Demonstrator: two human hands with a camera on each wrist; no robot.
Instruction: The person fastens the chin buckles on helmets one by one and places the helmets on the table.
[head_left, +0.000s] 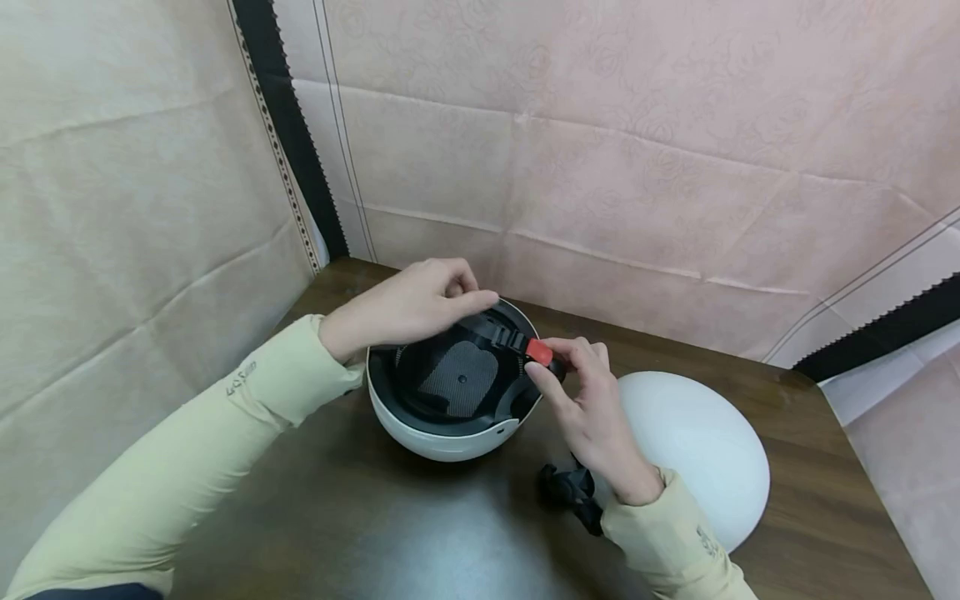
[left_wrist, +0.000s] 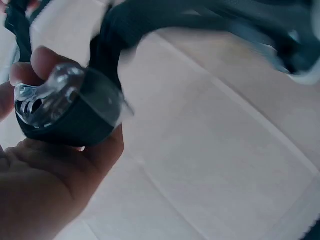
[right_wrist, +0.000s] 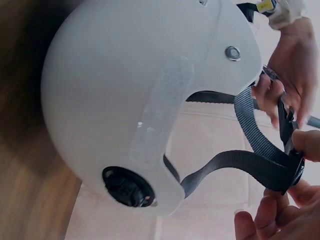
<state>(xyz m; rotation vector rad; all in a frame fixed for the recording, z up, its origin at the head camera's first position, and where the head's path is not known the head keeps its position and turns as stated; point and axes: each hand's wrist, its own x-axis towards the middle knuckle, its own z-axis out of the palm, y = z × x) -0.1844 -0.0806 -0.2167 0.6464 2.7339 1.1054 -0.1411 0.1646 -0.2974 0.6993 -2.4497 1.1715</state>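
Left hand (head_left: 408, 304) curled over the far left rim of the helmet (head_left: 450, 433), fingertips pinching the black strap (head_left: 491, 329) there; in the left wrist view, thumb and fingers (left_wrist: 37, 62) closed round a dark strap end with a clear plastic piece (left_wrist: 47, 97) on it. Right hand (head_left: 588, 400) at the helmet's right rim, thumb and forefinger pinching the red buckle (head_left: 538, 352), remaining fingers loosely bent below it. Strap stretched across the helmet's opening between the two hands, buckle just off the rim on the right. Seen from the right wrist, grey webbing (right_wrist: 250, 160) looping out from under the white shell (right_wrist: 140, 100) to the fingers (right_wrist: 270, 220) gripping its dark end, with a rivet (right_wrist: 232, 51) and a round black fitting (right_wrist: 127, 187) on the shell's side. Helmet upside down on the brown table (head_left: 375, 533), white outside, black lining and a grey mesh pad (head_left: 457, 375) inside, sitting towards the table's far edge. Just right of the helmet, a second white dome (head_left: 690, 450), rounded side up, partly behind the right wrist. In front of the helmet and to its right, beside the dome, a small black clip-like part (head_left: 570, 487), too indistinct to name. Pale yellow sleeves (head_left: 187, 467) on both arms. Behind and left of the helmet, pinkish cloth walls (head_left: 600, 150) with a black zigzag-edged band (head_left: 281, 117).
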